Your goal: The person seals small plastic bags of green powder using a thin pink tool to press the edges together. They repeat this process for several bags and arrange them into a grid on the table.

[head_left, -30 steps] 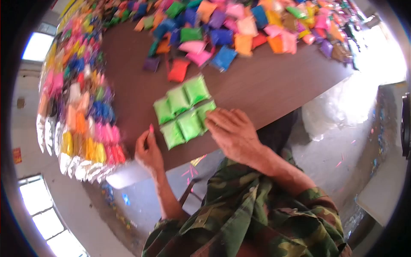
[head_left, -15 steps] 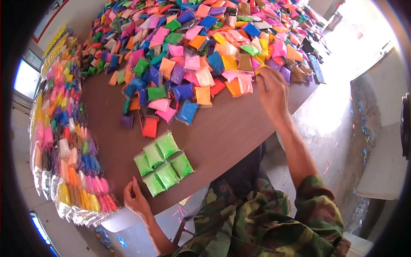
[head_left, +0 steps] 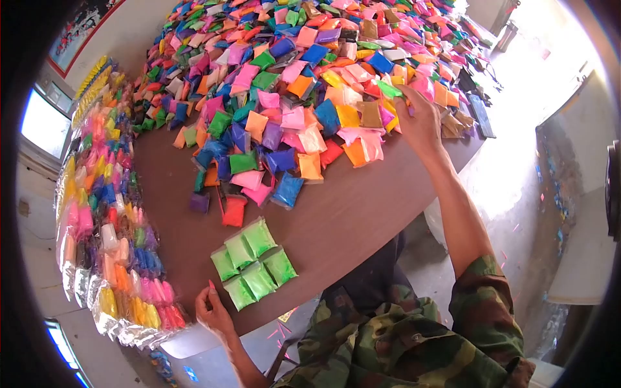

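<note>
My left hand [head_left: 215,313] rests at the near table edge, fingers curled, with a small pink strip [head_left: 212,285] showing at the fingertips. Just beside it, several light-green packets [head_left: 257,279] lie flat in two rows, close together. My right hand [head_left: 420,121] reaches to the right front of a large heap of coloured packets [head_left: 278,97]. Its fingertips close on the edge of a bright green packet [head_left: 389,89]; the palm side is hidden. Brown packets [head_left: 370,115] and orange packets [head_left: 354,154] lie near that hand.
Long clear bags of coloured packets [head_left: 116,246] line the left side of the brown table [head_left: 349,207]. A dark flat object [head_left: 481,116] lies at the right edge. A red packet [head_left: 234,211] lies between the heap and the green rows. Pink scraps [head_left: 279,334] litter the floor.
My right hand has moved further into the heap and meets the green packet. My left hand stays beside the green rows. The whole view has shifted slightly downward.
</note>
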Available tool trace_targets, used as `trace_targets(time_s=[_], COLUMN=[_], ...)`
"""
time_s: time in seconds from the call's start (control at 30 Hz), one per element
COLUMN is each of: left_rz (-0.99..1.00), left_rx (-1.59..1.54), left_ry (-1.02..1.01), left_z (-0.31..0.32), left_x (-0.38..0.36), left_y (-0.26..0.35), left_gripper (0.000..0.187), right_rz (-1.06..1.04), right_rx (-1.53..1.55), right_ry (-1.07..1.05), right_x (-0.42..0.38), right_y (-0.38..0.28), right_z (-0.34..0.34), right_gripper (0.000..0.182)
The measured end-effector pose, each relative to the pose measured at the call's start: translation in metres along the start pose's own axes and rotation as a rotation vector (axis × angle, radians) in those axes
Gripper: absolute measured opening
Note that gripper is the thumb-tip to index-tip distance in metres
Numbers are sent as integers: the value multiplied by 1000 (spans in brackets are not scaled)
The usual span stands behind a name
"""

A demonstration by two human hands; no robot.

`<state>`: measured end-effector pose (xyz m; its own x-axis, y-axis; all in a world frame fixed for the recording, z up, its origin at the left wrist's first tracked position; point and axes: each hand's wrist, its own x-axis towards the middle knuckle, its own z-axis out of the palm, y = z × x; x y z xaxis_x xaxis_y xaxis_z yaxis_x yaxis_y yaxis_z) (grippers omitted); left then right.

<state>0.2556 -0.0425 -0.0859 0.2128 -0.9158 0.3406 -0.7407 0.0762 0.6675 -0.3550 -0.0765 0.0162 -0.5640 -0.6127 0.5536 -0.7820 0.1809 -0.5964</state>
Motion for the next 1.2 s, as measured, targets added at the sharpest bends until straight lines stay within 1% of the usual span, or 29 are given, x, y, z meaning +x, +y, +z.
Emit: trace_targets(time_s=[0.07, 0.1, 0.2, 0.3, 0.37, 0.47, 0.57, 0.6, 0.7, 0.73, 0.83, 0.9, 0.97, 1.03, 1.1, 1.17, 1.2], left_rz=[-8, 24, 81, 101, 35, 36, -52, -219, -157, -181, 61, -16, -129, -2, -47, -123, -177], left_rx=[-1, -15, -12, 33, 10, -48, -174, -309, -477, -454, -466, -547, -573, -735, -922, -993, -966], left_ry=[-13, 3, 18, 17, 6, 10, 73, 50, 118, 86, -182, -440, -621, -715, -801, -879, -914], left_z=[-1, 1, 2, 2, 1, -1, 4, -3, -18, -25, -25, -13, 1, 25, 31, 35, 39], left_x=[0, 2, 0, 4, 4, 5, 11, 8, 3, -2, -19, -43, -69, -88, -102, -103, -101], left_y=[8, 8, 1, -2, 2, -3, -42, -15, 26, 63, 99, 139, 194, 204, 233, 240, 234], left_gripper=[18, 18, 19, 21, 22, 24, 24, 23, 24, 23, 23, 25, 24, 26, 26, 25, 25], right_rz=[61, 92, 417, 495, 546, 640, 715, 737, 779, 794, 801, 781, 781, 806, 848, 867, 879], right_rx=[318, 476, 742, 909, 982, 1158, 1320, 1365, 1449, 1467, 1470, 1471, 1475, 1478, 1531, 1608, 1650], right_ry=[-51, -76, -263, -425, -459, -465, -433, -424, -406, -406, -461, -489, -501, -502, -471, -451, -443], right_x=[-19, -29, -74, -125, -158, -199, -231, -240, -259, -266, -274, -280, -285, -292, -297, -303, -305], right_y=[14, 19, -16, -38, -49, -60, -69, -72, -83, -87, -101, -109, -116, -122, -127, -129, -129], right_z=[0, -2, -33, -43, -44, -43, -42, -42, -44, -45, -53, -56, -61, -67, -73, -75, -75], right_gripper=[30, 29, 31, 32, 32, 32, 33, 33, 32, 32, 32, 33, 34, 33, 31, 30, 30])
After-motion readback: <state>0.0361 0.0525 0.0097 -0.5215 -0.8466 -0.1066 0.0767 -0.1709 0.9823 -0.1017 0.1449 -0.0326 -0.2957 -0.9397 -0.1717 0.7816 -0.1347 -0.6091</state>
